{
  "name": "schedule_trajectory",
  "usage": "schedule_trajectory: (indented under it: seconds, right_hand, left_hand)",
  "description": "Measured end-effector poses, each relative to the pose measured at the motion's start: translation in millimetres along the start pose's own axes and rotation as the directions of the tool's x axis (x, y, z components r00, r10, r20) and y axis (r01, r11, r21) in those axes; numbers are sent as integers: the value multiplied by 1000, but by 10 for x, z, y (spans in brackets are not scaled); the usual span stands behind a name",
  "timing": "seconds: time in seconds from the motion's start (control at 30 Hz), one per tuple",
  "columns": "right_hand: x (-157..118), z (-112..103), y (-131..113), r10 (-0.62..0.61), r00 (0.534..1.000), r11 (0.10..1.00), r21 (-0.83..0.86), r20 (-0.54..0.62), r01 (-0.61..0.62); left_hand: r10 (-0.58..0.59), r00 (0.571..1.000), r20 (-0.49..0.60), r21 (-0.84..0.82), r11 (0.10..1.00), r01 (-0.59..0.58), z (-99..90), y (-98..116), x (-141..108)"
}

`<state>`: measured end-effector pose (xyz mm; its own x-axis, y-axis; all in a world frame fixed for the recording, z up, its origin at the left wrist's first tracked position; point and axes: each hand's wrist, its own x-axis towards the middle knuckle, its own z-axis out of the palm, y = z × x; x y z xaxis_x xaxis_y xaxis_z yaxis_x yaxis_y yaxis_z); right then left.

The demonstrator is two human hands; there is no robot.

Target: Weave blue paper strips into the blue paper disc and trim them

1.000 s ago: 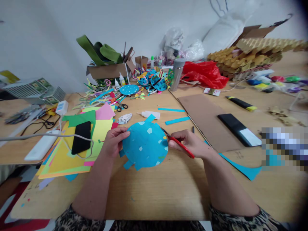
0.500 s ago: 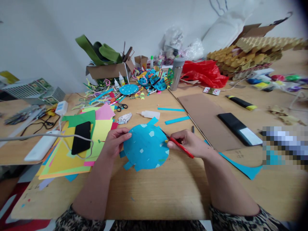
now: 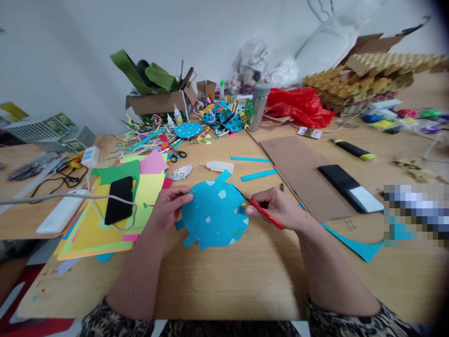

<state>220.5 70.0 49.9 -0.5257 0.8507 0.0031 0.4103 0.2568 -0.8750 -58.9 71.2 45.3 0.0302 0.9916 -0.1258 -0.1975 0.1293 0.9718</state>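
Note:
A round blue paper piece (image 3: 213, 215) with pale patches and several tabs around its edge is held above the table. My left hand (image 3: 174, 204) pinches its upper left edge between thumb and fingers. In my right hand (image 3: 275, 208) are red-handled scissors (image 3: 267, 215), their blades at the upper right edge of the blue piece. Just beyond the piece lie a white glue bottle (image 3: 220, 166) and two blue paper strips (image 3: 258, 175). A crumpled whitish scrap (image 3: 182, 172) rests near my left hand.
Coloured paper sheets (image 3: 94, 234) with a black phone (image 3: 119, 200) lie at left. A brown cardboard sheet (image 3: 301, 178) and a black-and-white box (image 3: 349, 187) are at right. Behind stand a metal bottle (image 3: 258, 107), a red bag (image 3: 301, 106) and egg trays (image 3: 365, 79).
The blue piece has shifted very slightly to the right, along with the scissors. Both hands keep their grips, and the view has moved a little.

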Motion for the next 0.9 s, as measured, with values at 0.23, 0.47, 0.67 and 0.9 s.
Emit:
schedule_trajectory:
  seconds: [0.23, 0.47, 0.67, 0.9]
  right_hand:
    - [-1, -3, -7, -39, 999, 999, 8, 35, 39]
    - [4, -8, -12, -42, 999, 999, -11, 33, 43]
    - [13, 0, -4, -11, 1000, 1000, -12, 16, 11]
    - [16, -9, -42, 70, 962, 986, 163, -264, -27]
  left_hand:
    - [13, 999, 51, 32, 999, -15, 12, -3, -7]
    - [10, 998, 56, 48, 999, -12, 23, 18, -8]
    - [14, 999, 38, 40, 999, -15, 1, 10, -8]
    - [18, 1000, 19, 29, 999, -18, -12, -1, -4]
